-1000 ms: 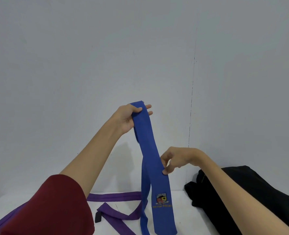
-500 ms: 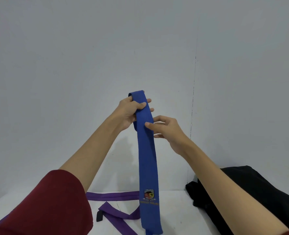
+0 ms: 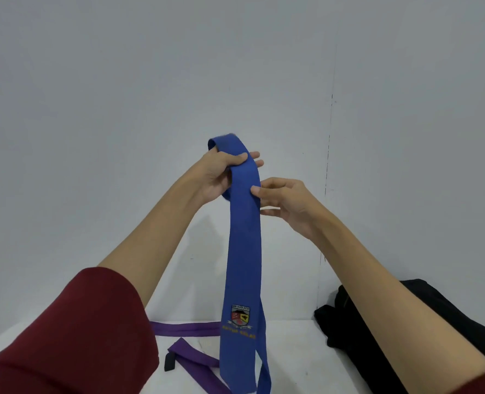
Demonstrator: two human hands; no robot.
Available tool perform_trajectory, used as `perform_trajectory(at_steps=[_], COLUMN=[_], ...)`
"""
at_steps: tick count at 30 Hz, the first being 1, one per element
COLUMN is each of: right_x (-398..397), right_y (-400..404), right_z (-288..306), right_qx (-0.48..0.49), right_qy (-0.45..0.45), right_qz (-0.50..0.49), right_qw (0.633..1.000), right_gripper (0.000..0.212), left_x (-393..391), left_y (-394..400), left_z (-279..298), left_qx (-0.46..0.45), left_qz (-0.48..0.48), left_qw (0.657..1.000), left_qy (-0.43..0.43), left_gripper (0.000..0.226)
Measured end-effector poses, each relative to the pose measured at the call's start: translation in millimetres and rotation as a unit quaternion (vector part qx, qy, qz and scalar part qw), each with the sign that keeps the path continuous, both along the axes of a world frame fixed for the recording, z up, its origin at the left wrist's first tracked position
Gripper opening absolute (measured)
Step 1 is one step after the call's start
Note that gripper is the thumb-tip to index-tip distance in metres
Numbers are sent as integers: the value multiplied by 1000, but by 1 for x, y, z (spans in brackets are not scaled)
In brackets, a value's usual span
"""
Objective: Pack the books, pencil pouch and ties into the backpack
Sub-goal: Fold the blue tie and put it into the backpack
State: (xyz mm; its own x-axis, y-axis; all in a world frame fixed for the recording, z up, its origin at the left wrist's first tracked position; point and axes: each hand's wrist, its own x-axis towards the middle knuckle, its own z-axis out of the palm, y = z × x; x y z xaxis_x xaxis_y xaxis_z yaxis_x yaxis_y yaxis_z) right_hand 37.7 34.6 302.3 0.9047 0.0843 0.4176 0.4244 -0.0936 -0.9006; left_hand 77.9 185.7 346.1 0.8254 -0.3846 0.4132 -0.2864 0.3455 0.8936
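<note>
Overhead, two hands [image 3: 221,173] [image 3: 288,203] hold one blue tie [image 3: 244,251]; seemingly one purple tie [image 3: 187,329] below.

Both arms raised; L hand [image 3: 221,174] fist-gripping, R hand [image 3: 286,203] thumb-and-finger pinching.

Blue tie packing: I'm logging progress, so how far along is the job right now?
Nothing shows as packed yet. In hand: the left hand grips the folded top of the blue tie while the right hand pinches it just below. Left: the purple tie lies on the table, outside the black backpack. Books and pencil pouch are not in view.
</note>
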Motion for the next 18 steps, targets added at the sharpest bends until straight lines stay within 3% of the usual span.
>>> perform_trajectory(at_steps=[1, 5, 7, 9, 13, 18], right_x=[-1, -1, 0, 3, 6, 3], right_y=[1, 6, 7, 7, 2, -1], right_z=[2, 10, 12, 13, 17, 20], right_qx=[28, 117, 131, 137, 116, -24], right_qy=[-4, -3, 9, 17, -4, 11], right_qz=[-3, -33, -74, -104, -126, -162], right_qw=[1000, 993, 989, 985, 985, 986], right_gripper=[11, 19, 22, 22, 21, 24], left_x=[-2, 0, 2, 0, -5, -7], left_y=[-1, -4, -5, -7, -12, -14], left_z=[-4, -38, -56, -67, -67, -50], left_qx=[4, 35, 50, 58, 72, 19], left_qz=[-16, -128, -180, -204, -171, -149], left_qw=[999, 984, 974, 969, 979, 985], left_qy=[27, 121, 127, 126, 83, 87], left_gripper=[28, 83, 96, 89, 42, 31])
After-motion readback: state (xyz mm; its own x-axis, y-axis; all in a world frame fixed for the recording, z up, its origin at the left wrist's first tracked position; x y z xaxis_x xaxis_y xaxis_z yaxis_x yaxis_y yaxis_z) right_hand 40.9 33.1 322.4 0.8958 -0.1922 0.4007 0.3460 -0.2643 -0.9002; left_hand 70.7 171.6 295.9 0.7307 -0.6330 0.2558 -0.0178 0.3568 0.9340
